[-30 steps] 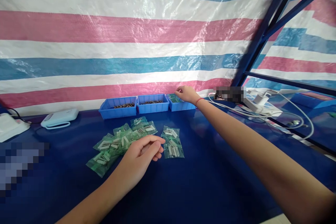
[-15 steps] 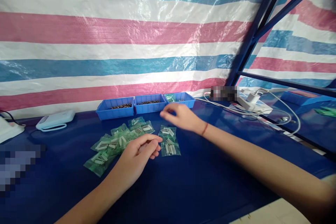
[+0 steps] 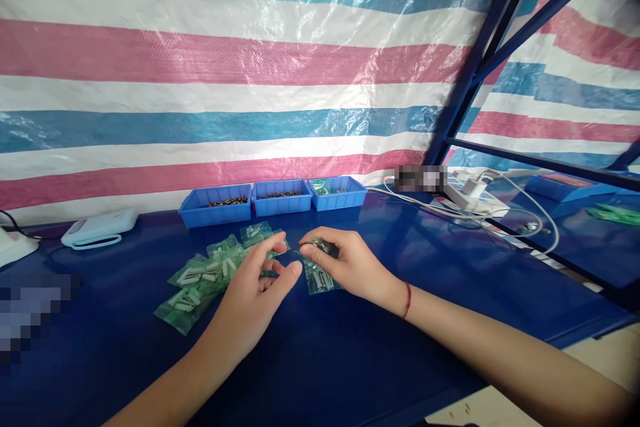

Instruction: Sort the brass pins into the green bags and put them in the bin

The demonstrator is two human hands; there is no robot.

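Green parts bag [image 3: 320, 275] sits under your curled right hand [image 3: 345, 263]; your left hand [image 3: 257, 283] hovers half-open, empty; no readable writing.

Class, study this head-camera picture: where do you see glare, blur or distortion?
Head view: glare streaks the striped tarp, brightest low behind the blue bins; pixelated patches hide spots at far left and by the white cables; the blue frame bars lean with wide-angle stretch; both hands look sharp.

Green translucent bags [image 3: 210, 277] are seen on a dark blue worktop [image 3: 350, 347]; blue trays [image 3: 280, 197] are backed by a pink, white and blue striped tarpaulin [image 3: 225, 80].
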